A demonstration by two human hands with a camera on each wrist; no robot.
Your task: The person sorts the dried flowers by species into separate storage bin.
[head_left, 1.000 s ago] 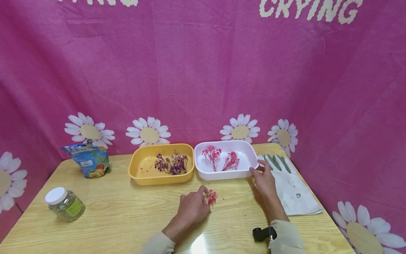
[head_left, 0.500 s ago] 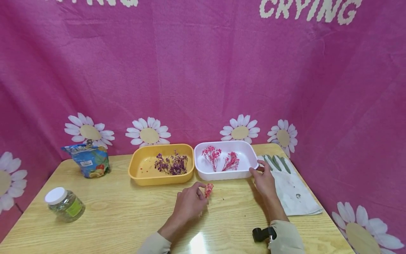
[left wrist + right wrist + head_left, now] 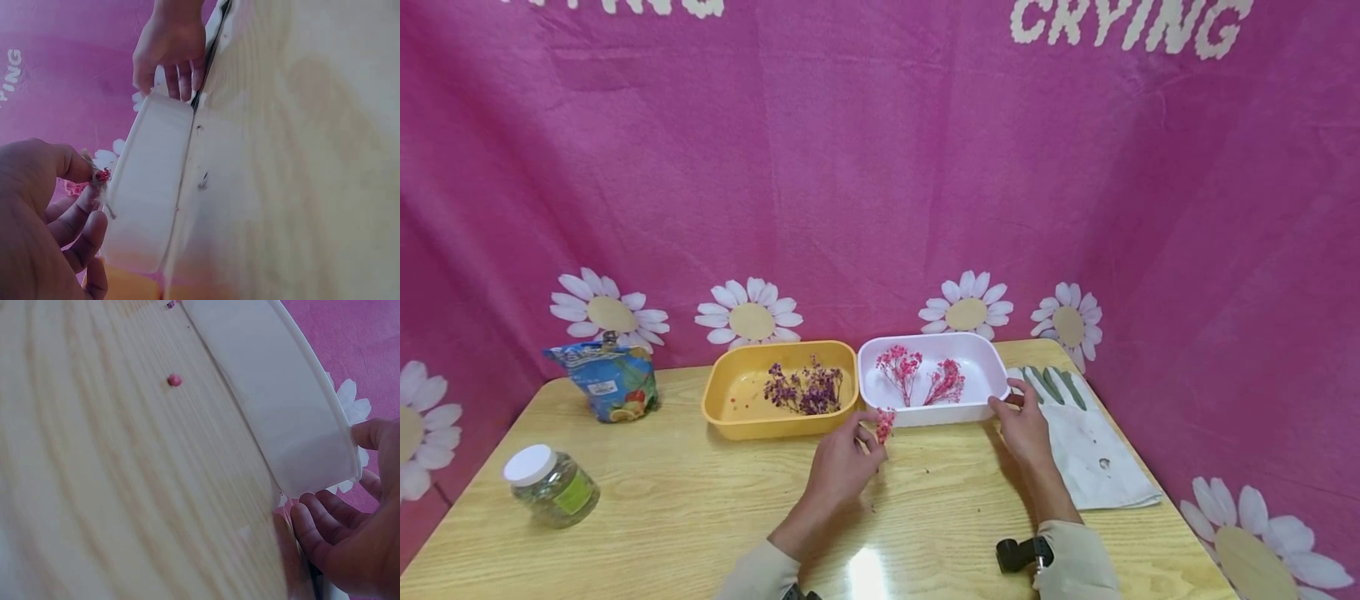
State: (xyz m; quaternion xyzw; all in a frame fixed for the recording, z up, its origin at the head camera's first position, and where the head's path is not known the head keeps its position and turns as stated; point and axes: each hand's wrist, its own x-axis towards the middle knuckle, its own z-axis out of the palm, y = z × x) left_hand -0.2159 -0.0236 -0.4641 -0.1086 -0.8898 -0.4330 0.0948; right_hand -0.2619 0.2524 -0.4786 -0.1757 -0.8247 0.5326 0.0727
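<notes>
My left hand [image 3: 841, 467] pinches a small sprig of pink dried flowers [image 3: 885, 422] between thumb and fingers, just in front of the white plastic tray [image 3: 936, 414]. In the left wrist view, stem ends [image 3: 110, 209] stick out beside the thumb, with a bit of twine-like binding around them. Two pink flower sprigs [image 3: 900, 371] lie inside the white tray. At that tray's right front corner, my right hand [image 3: 1026, 429] grips the rim. The right wrist view has its thumb [image 3: 369, 433] on the rim and the other fingers curled near the tray's lower corner.
A yellow tray [image 3: 752, 427] with purple dried flowers [image 3: 805, 390] stands against the white one's left side. Green leaf-like pieces [image 3: 1054, 385] lie on a white cloth [image 3: 1097, 467] at right. A lidded jar [image 3: 553, 485] and a blue pouch [image 3: 613, 383] stand at left.
My left hand has lifted the pink sprig off the table and moved it away from me, up to the white tray's front. My right hand stays at the tray's corner.
</notes>
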